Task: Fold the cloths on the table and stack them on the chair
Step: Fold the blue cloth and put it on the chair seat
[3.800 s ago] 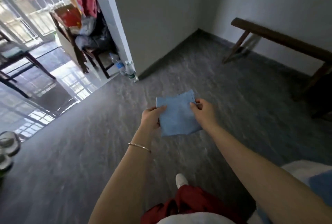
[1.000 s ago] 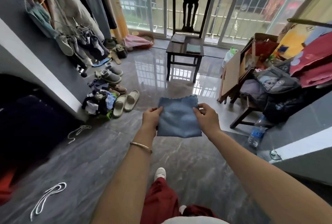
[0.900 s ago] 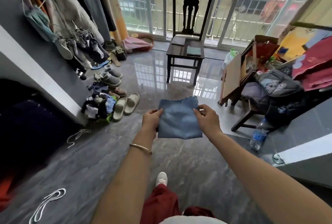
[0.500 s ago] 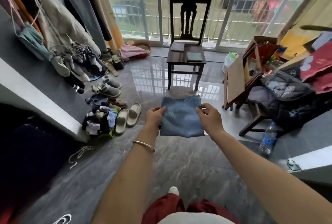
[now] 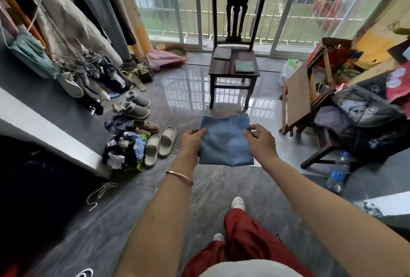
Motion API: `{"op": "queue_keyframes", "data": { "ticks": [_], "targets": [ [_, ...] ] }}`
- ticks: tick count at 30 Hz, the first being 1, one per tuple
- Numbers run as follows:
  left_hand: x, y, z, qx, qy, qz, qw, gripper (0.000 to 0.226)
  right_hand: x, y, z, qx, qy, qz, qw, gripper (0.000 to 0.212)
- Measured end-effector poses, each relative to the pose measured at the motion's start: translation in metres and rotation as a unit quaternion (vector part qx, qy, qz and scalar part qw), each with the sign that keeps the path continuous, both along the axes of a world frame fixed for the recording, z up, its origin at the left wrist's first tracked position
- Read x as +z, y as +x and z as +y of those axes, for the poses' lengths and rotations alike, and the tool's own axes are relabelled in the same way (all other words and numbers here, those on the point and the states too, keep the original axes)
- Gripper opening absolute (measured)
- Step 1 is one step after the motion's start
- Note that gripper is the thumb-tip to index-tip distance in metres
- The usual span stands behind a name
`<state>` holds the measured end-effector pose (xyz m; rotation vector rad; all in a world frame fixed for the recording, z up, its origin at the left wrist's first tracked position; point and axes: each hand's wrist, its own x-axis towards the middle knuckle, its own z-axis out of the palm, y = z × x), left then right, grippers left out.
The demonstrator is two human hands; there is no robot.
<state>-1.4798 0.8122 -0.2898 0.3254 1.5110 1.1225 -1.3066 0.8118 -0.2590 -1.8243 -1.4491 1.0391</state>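
Observation:
A folded blue cloth (image 5: 225,141) hangs in front of me, held flat between both hands. My left hand (image 5: 192,141) pinches its left edge and my right hand (image 5: 259,140) pinches its right edge. Straight ahead, by the glass doors, stands a dark wooden chair (image 5: 224,69). Two folded cloths lie on its seat: a dark grey cloth (image 5: 221,53) at the back left and a green cloth (image 5: 244,66) at the front right. The chair is still a few steps beyond the blue cloth.
Shoes and slippers (image 5: 159,143) and a heap of clothes (image 5: 124,150) line the left side of the glossy floor. A cluttered wooden table (image 5: 297,96), bags and a water bottle (image 5: 338,173) crowd the right. Hanging garments (image 5: 73,21) fill the upper left.
I turned from a bare corner toward the glass doors and walked forward; the chair has come closer. Both hands keep the same hold on the blue cloth.

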Motion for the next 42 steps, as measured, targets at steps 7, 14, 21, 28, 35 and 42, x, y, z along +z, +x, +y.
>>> {"op": "queue_keyframes", "data": {
  "ticks": [7,14,21,28,35,42],
  "targets": [
    [0.007,0.004,0.058,0.001,-0.001,0.020,1.000,0.006,0.004,0.002,0.062,0.013,0.009,0.011,1.000,0.023],
    [0.009,0.013,0.130,0.013,-0.006,0.034,0.999,0.009,0.006,0.011,0.136,0.021,0.011,0.017,1.000,0.024],
    [0.011,0.023,0.188,0.018,0.003,0.045,0.999,0.014,0.008,0.025,0.195,0.026,0.022,0.019,0.999,0.018],
    [0.012,0.025,0.237,0.004,-0.006,0.039,0.999,0.013,0.003,0.027,0.242,0.014,0.020,0.015,1.000,0.020],
    [0.012,0.014,0.302,-0.012,-0.015,0.044,0.999,0.012,-0.001,0.013,0.300,-0.014,0.015,0.021,1.000,0.023],
    [0.007,-0.009,0.380,-0.036,-0.008,0.047,0.998,0.012,-0.004,-0.007,0.368,-0.046,0.013,0.022,0.999,0.026]
  ]
}}
